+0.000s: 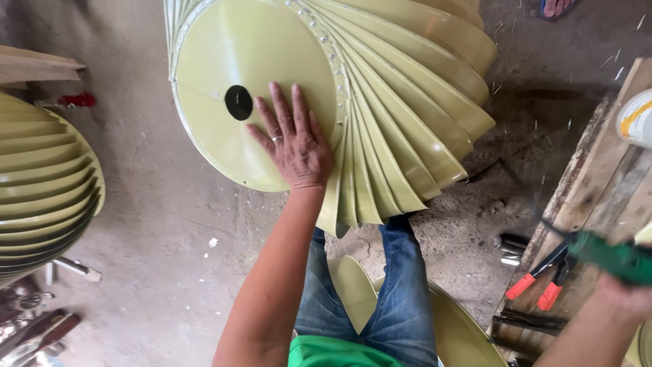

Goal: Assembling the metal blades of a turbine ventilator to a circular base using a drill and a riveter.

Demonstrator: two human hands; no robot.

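The big finned yellow-green vent drum (pixel 380 102) filled the upper middle, blocking any pass from eleven to two o'clock. Bare concrete floor (pixel 163 224) lay open between it and a second finned drum (pixel 41 183) at nine o'clock. At three o'clock a wooden plank (pixel 598 197) shut in the right side, with red-handled pliers (pixel 540 282) beside it. At six o'clock the jeans-clad legs (pixel 401 292) and loose yellow-green blades (pixel 353 285) crowded the floor. Scrap metal (pixel 34 326) cluttered seven o'clock.
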